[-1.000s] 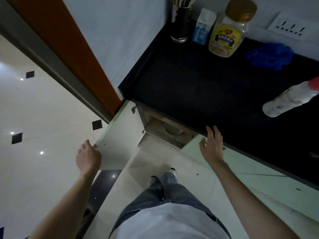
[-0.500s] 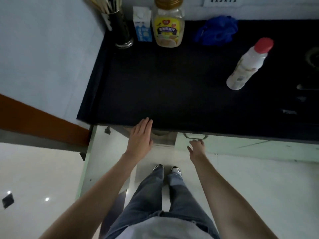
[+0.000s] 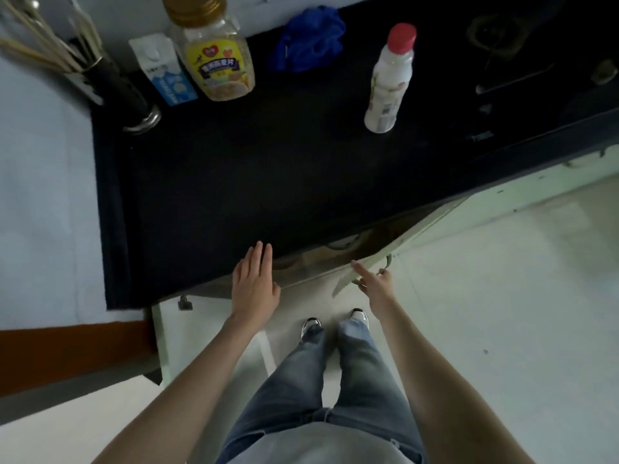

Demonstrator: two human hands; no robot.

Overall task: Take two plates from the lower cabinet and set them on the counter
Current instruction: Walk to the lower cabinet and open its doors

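The lower cabinet point(image 3: 365, 241) under the black counter point(image 3: 268, 182) shows as a dark gap. A pale rounded rim point(image 3: 341, 243) sits inside it; I cannot tell if it is a plate. My right hand point(image 3: 373, 283) hooks its lower fingers round the metal handle point(image 3: 387, 262) of the right cabinet door point(image 3: 418, 229), which stands partly open, and the index finger lies straight along the door's edge. My left hand point(image 3: 256, 283) hovers flat and holds nothing, its fingertips at the counter's front edge. The left cabinet door point(image 3: 201, 333) is swung wide open.
At the back of the counter stand a utensil holder point(image 3: 134, 102), a small carton point(image 3: 167, 75), a big jar point(image 3: 217, 58), a blue cloth point(image 3: 310, 38) and a white bottle with a red cap point(image 3: 390, 82). A stove point(image 3: 522, 61) is at the right. My legs and shoes point(image 3: 335, 324) are on the pale floor.
The right cabinet door has swung partly open under my right hand. My left hand left the left door a second ago and now hovers at the counter edge.
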